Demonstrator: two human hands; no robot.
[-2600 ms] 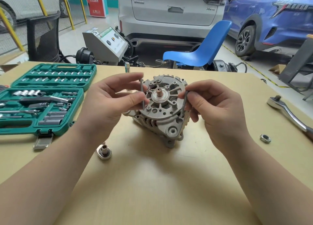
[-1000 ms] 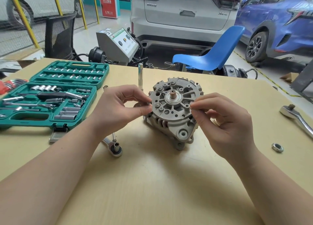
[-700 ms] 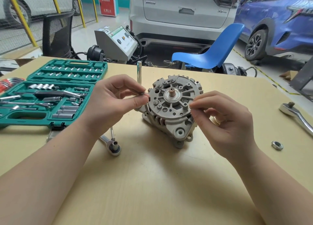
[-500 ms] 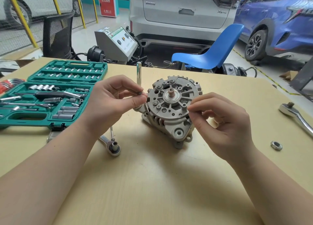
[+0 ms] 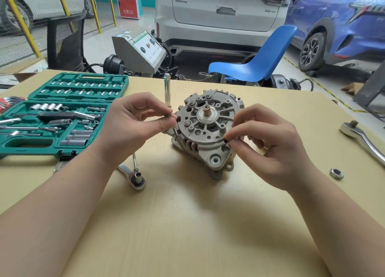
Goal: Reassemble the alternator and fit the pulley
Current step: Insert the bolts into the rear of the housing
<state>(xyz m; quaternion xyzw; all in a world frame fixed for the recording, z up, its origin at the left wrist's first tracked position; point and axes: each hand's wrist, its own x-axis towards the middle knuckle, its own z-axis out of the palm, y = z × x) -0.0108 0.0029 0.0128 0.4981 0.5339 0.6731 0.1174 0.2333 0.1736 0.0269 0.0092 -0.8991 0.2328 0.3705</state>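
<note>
Risk: cross-threading. L hand (image 5: 133, 122) fingers pinch a through-bolt (image 5: 169, 116) at alternator (image 5: 208, 128) left edge, R hand (image 5: 268, 143) fingers pinch another at right; tilted entry strips housing.

alternator (image 5: 208, 135): grey housing, tilted on table (image 5: 187, 224), shaft end up toward camera
left hand (image 5: 133, 126): thumb and forefinger pinch long bolt (image 5: 169, 121) at housing's left edge
right hand (image 5: 268, 143): fingertips pinch small part at right edge, part hidden
socket set (image 5: 60, 114): green case, open, far left
ratchet (image 5: 135, 176): near left wrist
second ratchet (image 5: 362, 139): far right
nut (image 5: 336, 173): loose, right of right hand
</note>
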